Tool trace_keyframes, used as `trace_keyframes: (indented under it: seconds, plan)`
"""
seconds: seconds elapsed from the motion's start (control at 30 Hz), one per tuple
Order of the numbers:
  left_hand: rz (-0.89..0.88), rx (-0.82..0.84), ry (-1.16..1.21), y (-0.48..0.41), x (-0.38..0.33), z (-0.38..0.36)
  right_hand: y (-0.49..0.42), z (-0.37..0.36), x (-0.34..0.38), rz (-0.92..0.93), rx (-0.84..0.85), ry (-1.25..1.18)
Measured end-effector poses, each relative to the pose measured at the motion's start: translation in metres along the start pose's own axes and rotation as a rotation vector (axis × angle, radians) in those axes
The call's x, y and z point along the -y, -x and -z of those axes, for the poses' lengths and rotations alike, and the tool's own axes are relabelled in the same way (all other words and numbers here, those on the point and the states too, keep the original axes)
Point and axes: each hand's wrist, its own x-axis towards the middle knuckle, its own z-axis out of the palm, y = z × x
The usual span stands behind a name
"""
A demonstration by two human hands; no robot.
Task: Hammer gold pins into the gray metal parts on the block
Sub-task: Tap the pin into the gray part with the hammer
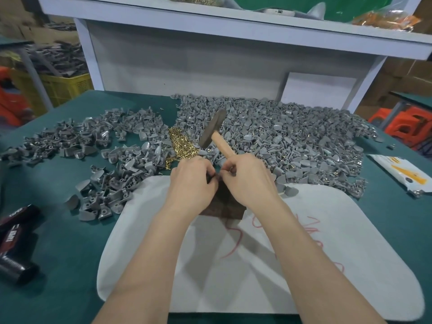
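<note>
The dark brown block [225,208] sits at the far edge of the white rounded cloth pad with red scribbles [304,253], right under your hands, so only its near part shows. Your left hand [194,181] and right hand [247,178] meet fingertip to fingertip above it. The left grip is curled and pinches a small dark piece [213,177]; you cannot tell from here whether it is a part or a pin. The right grip is clenched round the pale wooden handle of the hammer with the dark metal head [211,130]. The handle rises out of the fist and the head tilts away to the far left, over the heaps.

The loose gold pins [180,145] lie in a small heap just beyond your left hand, between the two spreads of gray metal parts. The left spread [105,148] is thin and scattered. The right spread [292,134] is wide and dense, and gold pins show in some of its pieces. Both spreads touch the far edge of the pad and crowd close round the block.

On the green counter [46,277], black cylinders with lettering [16,232] lie at the near left and a white and yellow packet [402,175] lies at the right. A white shelf [233,29] stands across the far side.
</note>
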Motion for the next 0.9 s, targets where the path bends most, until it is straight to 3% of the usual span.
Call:
trace_keyframes:
  seconds: [0.5, 0.9]
  plan:
    - [-0.022, -0.022, -0.019, 0.0008, -0.0008, 0.0007, -0.0013, -0.0004, 0.0006, -0.048, 0.0, -0.084]
    - [-0.04, -0.018, -0.038, 0.0001, -0.0009, 0.0006, 0.0002, 0.0048, 0.008, 0.024, 0.03, 0.115]
